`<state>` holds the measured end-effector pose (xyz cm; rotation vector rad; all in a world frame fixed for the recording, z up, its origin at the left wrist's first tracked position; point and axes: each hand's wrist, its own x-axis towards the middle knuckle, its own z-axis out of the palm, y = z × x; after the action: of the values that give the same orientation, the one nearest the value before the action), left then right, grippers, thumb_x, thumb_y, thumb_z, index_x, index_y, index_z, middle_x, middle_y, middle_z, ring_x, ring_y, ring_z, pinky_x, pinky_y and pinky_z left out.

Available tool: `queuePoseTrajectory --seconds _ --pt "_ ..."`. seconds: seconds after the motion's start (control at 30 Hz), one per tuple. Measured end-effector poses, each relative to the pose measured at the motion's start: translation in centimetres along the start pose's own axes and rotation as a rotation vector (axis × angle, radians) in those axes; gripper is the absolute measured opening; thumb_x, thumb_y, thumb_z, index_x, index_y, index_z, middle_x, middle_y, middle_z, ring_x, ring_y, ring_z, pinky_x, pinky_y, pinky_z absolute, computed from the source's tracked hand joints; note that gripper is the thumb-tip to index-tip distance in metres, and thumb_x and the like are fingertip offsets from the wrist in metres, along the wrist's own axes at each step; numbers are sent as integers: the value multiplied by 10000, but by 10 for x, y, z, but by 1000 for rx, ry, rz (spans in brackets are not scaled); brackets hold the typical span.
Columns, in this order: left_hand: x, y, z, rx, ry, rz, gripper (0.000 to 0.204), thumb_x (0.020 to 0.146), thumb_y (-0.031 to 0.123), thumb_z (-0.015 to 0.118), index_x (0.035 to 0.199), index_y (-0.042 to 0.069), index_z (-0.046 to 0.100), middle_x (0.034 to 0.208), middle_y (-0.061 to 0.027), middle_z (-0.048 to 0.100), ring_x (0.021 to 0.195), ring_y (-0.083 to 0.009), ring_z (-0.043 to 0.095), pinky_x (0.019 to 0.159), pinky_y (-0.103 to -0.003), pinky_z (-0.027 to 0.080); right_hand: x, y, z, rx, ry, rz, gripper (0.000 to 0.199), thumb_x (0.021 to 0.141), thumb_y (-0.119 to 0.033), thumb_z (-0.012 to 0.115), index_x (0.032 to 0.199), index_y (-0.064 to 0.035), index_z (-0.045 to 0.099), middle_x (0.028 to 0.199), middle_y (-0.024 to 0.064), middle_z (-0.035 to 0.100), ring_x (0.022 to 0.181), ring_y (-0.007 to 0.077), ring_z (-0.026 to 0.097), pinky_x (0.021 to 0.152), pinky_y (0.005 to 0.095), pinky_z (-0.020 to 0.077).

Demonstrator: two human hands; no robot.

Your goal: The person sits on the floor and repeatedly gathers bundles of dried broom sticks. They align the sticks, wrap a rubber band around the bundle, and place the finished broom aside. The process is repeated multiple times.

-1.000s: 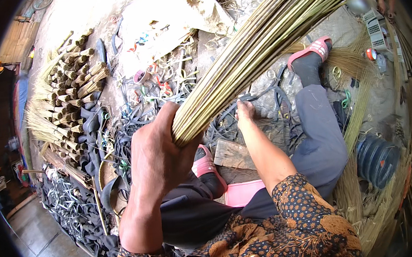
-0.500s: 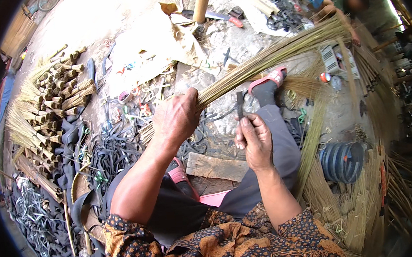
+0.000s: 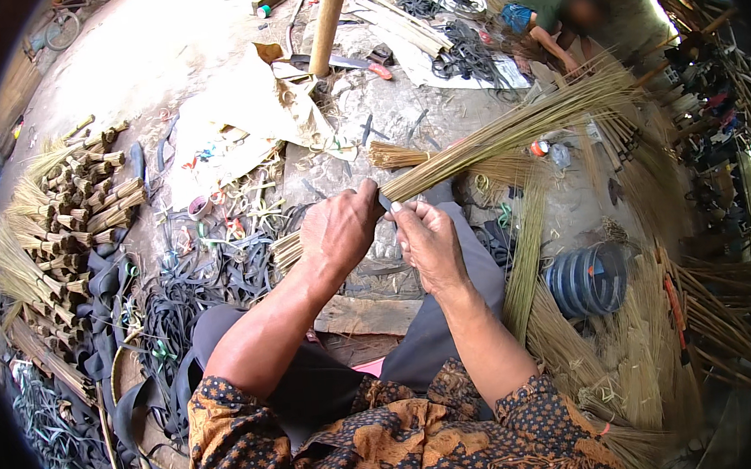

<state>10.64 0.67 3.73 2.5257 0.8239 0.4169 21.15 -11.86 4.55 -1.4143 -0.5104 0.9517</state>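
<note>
Fingers of the left hand (image 3: 335, 231) clamp the broom-straw bundle (image 3: 492, 139) to steady it; right hand (image 3: 425, 239) pinches a small dark blade (image 3: 385, 202) against the stalks

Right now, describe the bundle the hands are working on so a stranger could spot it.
Start at the grey-trousered lap at centre. Just above it, the left hand grips a long bundle of straw-coloured sticks that fans toward the upper right, the right hand beside it. Unlike the short tied bundles stacked at left, it is held off the ground.
</note>
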Motion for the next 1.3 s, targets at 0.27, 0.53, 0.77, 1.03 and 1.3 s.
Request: queuePoseTrajectory --seconds 0.27,0.53,0.77,1.03,1.3 --pt "-3 -14 -21 -224 -187 -72 334 913 343 744 1043 55 639 819 -230 713 816 -440 711 694 -521 553 -39 16 -38 -394 -211 -142 238 1102 -241 514 1105 -43 646 791 -7 593 682 69 525 620 238 429" --pt "-27 13 -20 -914 -760 117 304 918 284 817 960 25 663 634 15 561 567 -80 514 526 -271 425 -20 19 -78 -909 -181 -662 106 1001 -107 613 1051 -18 643 858 134 665 788 253 677 697 374 536" --pt "-31 16 -4 -1201 -1094 7 261 987 291 741 1088 66 653 636 30 544 510 -51 497 471 -255 427 -15 -5 -66 -909 -327 -643 195 1003 -127 595 1122 -5 690 1057 173 713 921 293 724 809 402 561" --pt "-26 1 31 -244 -293 -2 326 927 316 688 1036 14 632 842 -244 710 830 -467 693 730 -545 555 -25 -46 -26 -998 -13 -261 281 1027 -275 628 1063 -10 713 639 69 672 458 111 612 437 292 459" --pt "-32 -9 44 -160 -198 2 158 932 215 622 1023 89 651 793 -223 711 747 -434 715 652 -520 575 3 -5 -9 -526 -128 9 341 1043 -327 628 1046 12 667 734 70 704 489 101 602 487 244 475"
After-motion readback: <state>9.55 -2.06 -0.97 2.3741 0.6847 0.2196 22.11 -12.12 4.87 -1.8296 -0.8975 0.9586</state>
